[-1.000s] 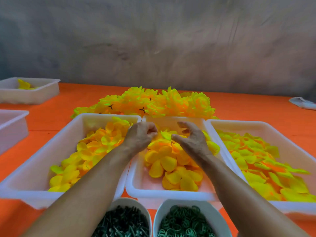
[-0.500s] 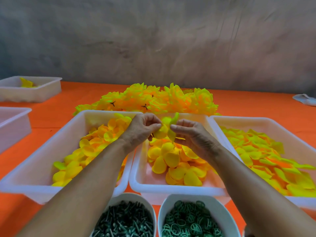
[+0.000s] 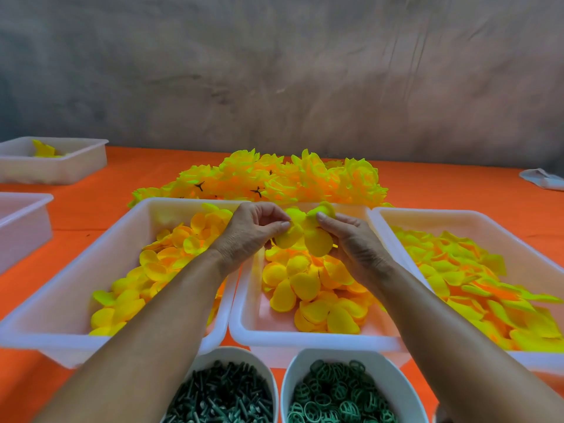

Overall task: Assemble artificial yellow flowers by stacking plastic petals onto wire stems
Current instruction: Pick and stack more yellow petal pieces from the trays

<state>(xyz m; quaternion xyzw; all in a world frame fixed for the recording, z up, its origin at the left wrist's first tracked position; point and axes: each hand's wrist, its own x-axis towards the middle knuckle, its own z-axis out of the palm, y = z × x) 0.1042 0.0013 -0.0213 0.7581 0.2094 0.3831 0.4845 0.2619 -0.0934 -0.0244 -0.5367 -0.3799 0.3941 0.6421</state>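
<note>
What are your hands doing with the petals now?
Left hand and right hand both pinch one petal piece above the middle tray. Nothing in the way.

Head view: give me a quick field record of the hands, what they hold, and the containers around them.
left hand: pinches the petal piece at its left edge
right hand: holds the same petal piece from the right
petal piece: yellow, lifted above the middle tray
middle tray: white, large yellow petals
left tray: white, smaller yellow petals
right tray: white, yellow-orange petals
near bowls: dark green pegs on the left, green rings on the right
finished flowers: heaped behind the trays
wire stem: not visible
</note>
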